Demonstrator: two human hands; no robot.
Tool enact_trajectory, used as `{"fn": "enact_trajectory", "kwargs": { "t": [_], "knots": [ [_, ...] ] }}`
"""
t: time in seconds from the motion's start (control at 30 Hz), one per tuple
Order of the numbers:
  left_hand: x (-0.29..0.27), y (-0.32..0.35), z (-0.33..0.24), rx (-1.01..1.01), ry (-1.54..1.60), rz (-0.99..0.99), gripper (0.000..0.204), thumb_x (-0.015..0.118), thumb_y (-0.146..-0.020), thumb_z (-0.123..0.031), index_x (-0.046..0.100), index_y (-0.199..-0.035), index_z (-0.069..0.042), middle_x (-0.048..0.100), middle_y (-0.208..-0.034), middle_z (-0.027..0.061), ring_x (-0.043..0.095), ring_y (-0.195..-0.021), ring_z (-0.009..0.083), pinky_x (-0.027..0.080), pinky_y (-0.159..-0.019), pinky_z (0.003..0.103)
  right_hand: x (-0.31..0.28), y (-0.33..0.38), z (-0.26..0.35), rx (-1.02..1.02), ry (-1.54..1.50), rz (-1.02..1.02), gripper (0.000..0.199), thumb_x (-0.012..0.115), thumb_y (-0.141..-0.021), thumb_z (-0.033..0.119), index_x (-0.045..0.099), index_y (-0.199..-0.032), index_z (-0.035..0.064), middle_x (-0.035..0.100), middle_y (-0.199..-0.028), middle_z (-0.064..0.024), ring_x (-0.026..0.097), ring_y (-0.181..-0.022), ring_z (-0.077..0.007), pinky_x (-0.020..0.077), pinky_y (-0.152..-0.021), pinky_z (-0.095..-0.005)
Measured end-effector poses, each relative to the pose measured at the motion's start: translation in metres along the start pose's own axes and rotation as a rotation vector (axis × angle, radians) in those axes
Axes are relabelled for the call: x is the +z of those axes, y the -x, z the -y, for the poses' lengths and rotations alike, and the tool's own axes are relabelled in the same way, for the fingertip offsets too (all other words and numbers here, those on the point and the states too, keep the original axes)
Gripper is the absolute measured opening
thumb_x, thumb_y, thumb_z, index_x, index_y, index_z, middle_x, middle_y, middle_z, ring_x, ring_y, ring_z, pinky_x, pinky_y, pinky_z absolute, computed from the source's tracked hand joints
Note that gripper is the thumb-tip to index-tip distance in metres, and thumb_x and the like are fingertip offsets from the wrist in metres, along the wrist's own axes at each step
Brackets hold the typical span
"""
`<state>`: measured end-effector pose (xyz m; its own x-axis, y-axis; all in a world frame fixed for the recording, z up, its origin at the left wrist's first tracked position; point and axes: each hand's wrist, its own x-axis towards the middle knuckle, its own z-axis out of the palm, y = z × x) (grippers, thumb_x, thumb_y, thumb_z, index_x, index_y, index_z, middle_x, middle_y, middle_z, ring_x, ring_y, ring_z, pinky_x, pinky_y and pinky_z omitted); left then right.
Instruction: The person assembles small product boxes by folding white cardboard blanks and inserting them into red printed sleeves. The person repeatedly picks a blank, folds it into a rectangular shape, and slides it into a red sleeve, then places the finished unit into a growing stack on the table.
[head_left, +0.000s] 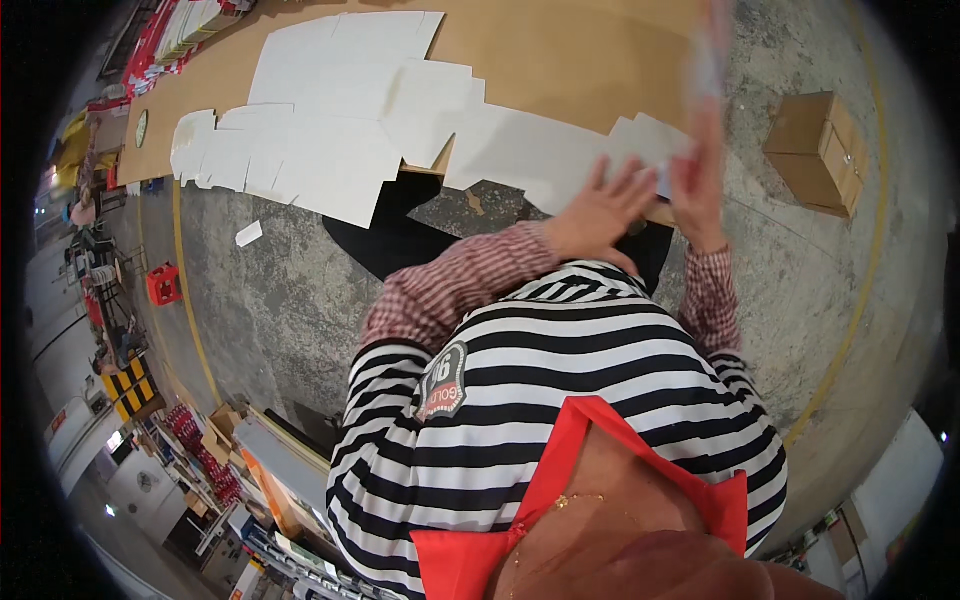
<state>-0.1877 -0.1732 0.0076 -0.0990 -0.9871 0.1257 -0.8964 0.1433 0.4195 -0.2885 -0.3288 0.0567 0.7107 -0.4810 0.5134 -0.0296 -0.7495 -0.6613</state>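
Note:
My left hand [605,215] lies over the near right edge of the white cardboard sheets [330,120], fingers spread and holding nothing that I can see. Close beside it, my right hand [700,195] is raised at the table's right corner and partly smeared by motion. Between its thumb and fingers stands a thin, pale, pinkish flat piece [709,60], seen nearly edge-on and too blurred to name. The white sheets overlap, with notched and slit edges, and spread across the brown tabletop [570,50].
Stacked red and white flat pieces [190,30] sit at the table's far left. A brown carton [818,153] stands on the concrete floor to the right. On the left floor are a white scrap [249,234] and a red crate [164,285]. Shelving and goods line the lower left.

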Motion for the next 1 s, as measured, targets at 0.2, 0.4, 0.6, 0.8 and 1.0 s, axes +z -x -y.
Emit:
{"fn": "enact_trajectory", "kwargs": {
  "t": [0.2,0.4,0.6,0.8,1.0],
  "knots": [
    [-0.074,0.060,0.061,-0.262,-0.293,0.176,0.049,0.073,-0.082,-0.034,0.061,-0.123,-0.010,0.061,-0.124,0.0135,0.058,-0.116,0.0271,0.041,-0.099,0.052,0.013,0.002,-0.034,-0.082,0.268,0.475,0.069,0.055,-0.088,0.000,0.031,-0.152,0.0083,0.024,-0.160,-0.0167,0.021,-0.149,-0.0313,0.0172,-0.120,-0.0451],
    [-0.087,0.015,0.145,-0.195,0.197,0.222,0.032,0.070,-0.087,-0.036,0.073,-0.093,-0.004,0.070,-0.090,0.0180,0.068,-0.082,0.0296,0.052,-0.072,0.039,0.006,0.007,-0.034,-0.208,0.201,0.176,0.079,0.061,-0.089,0.043,0.028,-0.156,0.0150,0.016,-0.162,-0.0175,0.012,-0.150,-0.0380,0.0126,-0.120,-0.0536],
    [-0.108,0.057,0.161,-0.730,0.688,0.053,0.032,0.082,-0.075,-0.029,0.071,-0.092,-0.003,0.071,-0.088,0.0161,0.068,-0.072,0.0263,0.054,-0.068,0.036,0.031,0.029,-0.043,-0.126,0.545,0.421,0.059,0.062,-0.091,0.044,0.051,-0.141,0.0174,0.042,-0.146,-0.0118,0.036,-0.135,-0.0351,0.0258,-0.113,-0.0522],
    [-0.050,0.086,0.102,-0.508,-0.262,-0.145,0.032,0.062,-0.081,-0.009,0.059,-0.112,-0.001,0.065,-0.109,0.0131,0.064,-0.099,0.0290,0.051,-0.080,0.036,0.076,-0.008,-0.032,-0.045,-0.108,0.534,0.043,0.070,-0.085,0.033,0.064,-0.122,0.0123,0.057,-0.124,-0.0139,0.052,-0.115,-0.0340,0.0409,-0.099,-0.0456],
    [-0.059,0.130,0.063,-0.322,-0.365,0.173,0.075,0.063,-0.082,-0.017,0.033,-0.150,-0.007,0.031,-0.158,0.0119,0.028,-0.147,0.0303,0.024,-0.112,0.062,0.094,-0.014,-0.022,-0.375,-0.065,0.680,0.054,0.074,-0.078,0.039,0.063,-0.122,0.0093,0.052,-0.134,-0.0202,0.051,-0.120,-0.0392,0.0429,-0.099,-0.0472]
  ]
}}
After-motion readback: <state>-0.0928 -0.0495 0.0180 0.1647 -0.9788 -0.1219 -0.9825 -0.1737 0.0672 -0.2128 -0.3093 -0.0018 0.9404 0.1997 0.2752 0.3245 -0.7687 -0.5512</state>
